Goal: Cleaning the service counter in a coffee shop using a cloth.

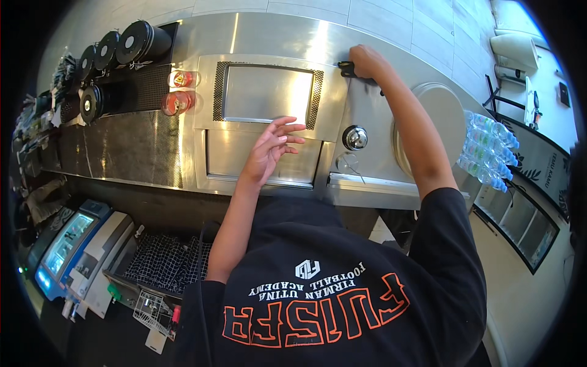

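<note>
My left hand [271,149] hovers over the near part of the stainless steel counter [270,34], palm turned sideways, fingers spread and nothing in them. Below and beyond it lies a recessed steel panel [263,94] with perforated strips at both sides. My right hand [367,62] reaches to the counter's far side, fingers curled around a small black object [347,69]. What that object is cannot be made out, as the hand covers part of it. Nearer me stand a domed chrome call bell [355,137] and a clear glass [347,162] with a thin stick or spoon in it.
Two glasses with red contents [178,102] stand left of the panel, near black lidded canisters [134,43]. A round pale lid or tray [440,108] lies under my right forearm. Several water bottles [488,149] line the right end. A blue-fronted machine [69,245] is at lower left.
</note>
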Tool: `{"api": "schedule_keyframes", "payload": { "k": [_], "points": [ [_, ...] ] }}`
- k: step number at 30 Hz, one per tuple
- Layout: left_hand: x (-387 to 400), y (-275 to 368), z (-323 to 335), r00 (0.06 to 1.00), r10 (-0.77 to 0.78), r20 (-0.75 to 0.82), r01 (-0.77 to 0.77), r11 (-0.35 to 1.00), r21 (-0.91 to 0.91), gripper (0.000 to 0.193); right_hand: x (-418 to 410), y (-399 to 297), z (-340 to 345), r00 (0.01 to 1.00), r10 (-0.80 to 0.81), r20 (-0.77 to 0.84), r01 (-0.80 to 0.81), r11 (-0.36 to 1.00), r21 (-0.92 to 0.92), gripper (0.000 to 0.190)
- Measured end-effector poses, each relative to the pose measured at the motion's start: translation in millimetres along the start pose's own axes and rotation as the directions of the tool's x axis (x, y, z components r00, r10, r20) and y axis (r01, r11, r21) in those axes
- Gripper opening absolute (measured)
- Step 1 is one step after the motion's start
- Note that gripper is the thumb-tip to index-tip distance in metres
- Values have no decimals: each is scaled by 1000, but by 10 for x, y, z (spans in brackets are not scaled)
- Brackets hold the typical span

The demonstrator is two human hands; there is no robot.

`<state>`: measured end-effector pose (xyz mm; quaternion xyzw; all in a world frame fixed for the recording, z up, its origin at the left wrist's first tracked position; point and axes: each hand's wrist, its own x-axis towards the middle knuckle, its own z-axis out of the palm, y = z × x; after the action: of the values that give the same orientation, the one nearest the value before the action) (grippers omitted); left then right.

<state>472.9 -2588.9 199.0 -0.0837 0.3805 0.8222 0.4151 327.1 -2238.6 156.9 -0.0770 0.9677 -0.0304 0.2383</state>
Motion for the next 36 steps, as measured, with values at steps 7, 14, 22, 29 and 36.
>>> {"api": "schedule_keyframes", "payload": {
  "k": [7,14,22,29,36],
  "points": [
    [17,-1,117,999,-49,24,48,998,45,51,519,-48,-33,996,-55,77,51,997,50,29],
    [65,-23,174,996,-87,5,87,994,70,50,844,-628,-167,994,-83,68,70,983,168,25],
    [-40,-95,48,996,-78,-51,84,989,124,49,140,360,270,996,73,-51,-56,958,281,51],
    [-174,-122,-76,998,-64,-27,66,995,75,50,-43,671,179,979,201,-23,-189,949,254,51],
    [-301,8,-152,996,-85,-8,85,993,86,50,741,-112,4,998,-16,55,-1,957,289,52]
  ]
}}
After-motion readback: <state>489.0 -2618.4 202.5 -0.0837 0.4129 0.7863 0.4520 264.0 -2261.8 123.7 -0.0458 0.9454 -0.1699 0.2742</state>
